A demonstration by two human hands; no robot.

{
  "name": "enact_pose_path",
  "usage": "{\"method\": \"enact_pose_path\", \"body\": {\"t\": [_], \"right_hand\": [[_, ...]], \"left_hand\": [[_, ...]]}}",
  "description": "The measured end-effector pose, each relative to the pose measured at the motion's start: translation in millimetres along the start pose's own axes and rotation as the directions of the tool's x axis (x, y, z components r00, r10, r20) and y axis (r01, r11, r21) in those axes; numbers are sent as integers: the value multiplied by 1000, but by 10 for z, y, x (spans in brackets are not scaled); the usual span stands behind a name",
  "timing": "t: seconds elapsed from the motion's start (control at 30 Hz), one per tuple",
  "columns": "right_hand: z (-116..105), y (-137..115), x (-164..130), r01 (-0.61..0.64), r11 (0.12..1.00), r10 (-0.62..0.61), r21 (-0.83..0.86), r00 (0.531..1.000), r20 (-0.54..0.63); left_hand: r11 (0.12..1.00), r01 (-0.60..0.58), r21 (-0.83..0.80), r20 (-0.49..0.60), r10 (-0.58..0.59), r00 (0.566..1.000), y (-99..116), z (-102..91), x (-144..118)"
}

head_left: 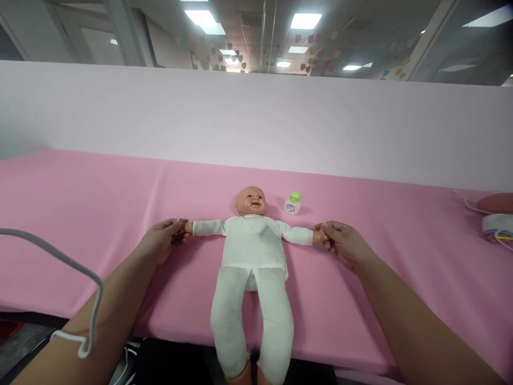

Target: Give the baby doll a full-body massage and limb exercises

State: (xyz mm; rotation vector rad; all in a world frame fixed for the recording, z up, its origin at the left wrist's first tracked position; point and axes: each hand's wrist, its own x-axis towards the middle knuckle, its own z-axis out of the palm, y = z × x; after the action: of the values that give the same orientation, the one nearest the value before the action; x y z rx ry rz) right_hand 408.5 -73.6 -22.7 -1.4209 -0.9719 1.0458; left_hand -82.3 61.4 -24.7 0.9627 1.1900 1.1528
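A baby doll (253,246) in a white top and white trousers lies on its back on the pink table cover (344,299). Its head points to the far side, and its feet hang over the near edge. Both doll arms are stretched straight out sideways. My left hand (164,238) pinches the doll's hand on the left side between thumb and fingers. On the other side, my right hand (344,243) grips the doll's other hand the same way. Just right of the doll's head stands a small clear bottle (292,204) with a green cap.
A white partition (256,117) runs along the table's far side, with glass above it. At the right edge lies a partly cut-off tan object (497,203) beside white and blue material. A grey cable (68,259) loops in front of my left forearm.
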Motion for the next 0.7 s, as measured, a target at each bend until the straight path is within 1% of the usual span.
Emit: {"method": "enact_pose_path", "body": {"t": [0.07, 0.13, 0.3, 0.4, 0.53, 0.7], "right_hand": [[0, 11, 8, -4, 1000, 4, -10, 1000, -8], [-9, 20, 17, 3, 1000, -3, 12, 1000, -5], [-43, 15, 14, 16, 989, -23, 149, 998, 51], [-52, 5, -3, 21, 982, -39, 187, 995, 93], [-52, 0, -18, 32, 987, -50, 157, 992, 113], [-63, 10, -8, 7, 992, -21, 128, 995, 102]], "left_hand": [[1000, 9, -11, -32, -10, 999, 8, 20, -3], [999, 22, -24, -41, -23, 999, 19, 38, -9], [998, 43, -46, -10, -44, 999, 30, 49, -16], [998, 40, -47, 18, -39, 999, 28, 38, -19], [999, 29, -31, 41, -28, 999, 41, 45, -45], [1000, 21, 14, 21, -21, 1000, 61, 61, -73]]}}
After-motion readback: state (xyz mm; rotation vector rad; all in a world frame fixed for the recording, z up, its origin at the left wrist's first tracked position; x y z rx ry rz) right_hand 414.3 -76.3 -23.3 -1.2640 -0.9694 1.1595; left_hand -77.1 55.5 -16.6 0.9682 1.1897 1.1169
